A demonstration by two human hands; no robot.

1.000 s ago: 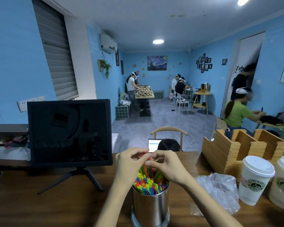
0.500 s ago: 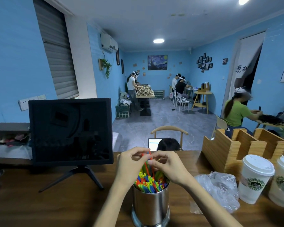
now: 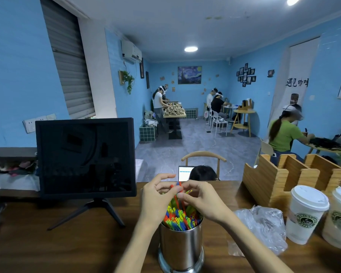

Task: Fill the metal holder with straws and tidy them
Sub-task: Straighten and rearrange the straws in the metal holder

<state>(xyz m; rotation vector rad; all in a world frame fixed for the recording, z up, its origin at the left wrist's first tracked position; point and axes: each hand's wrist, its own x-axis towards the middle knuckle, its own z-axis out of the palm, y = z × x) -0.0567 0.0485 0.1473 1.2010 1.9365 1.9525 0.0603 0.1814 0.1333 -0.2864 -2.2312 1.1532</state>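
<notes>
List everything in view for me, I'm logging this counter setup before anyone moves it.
metal holder: one, silver, front centre of counter
straws: many, mixed colours, upright in holder
monitor: one, black, left on a tripod stand
plastic bag: one, clear, right of holder
paper cups: two, white with lids, far right
wooden organiser: one, tan, behind cups
wooden counter: one, brown
people: several, at tables behind
left hand: pinches straw tops
right hand: pinches straw tops
</notes>
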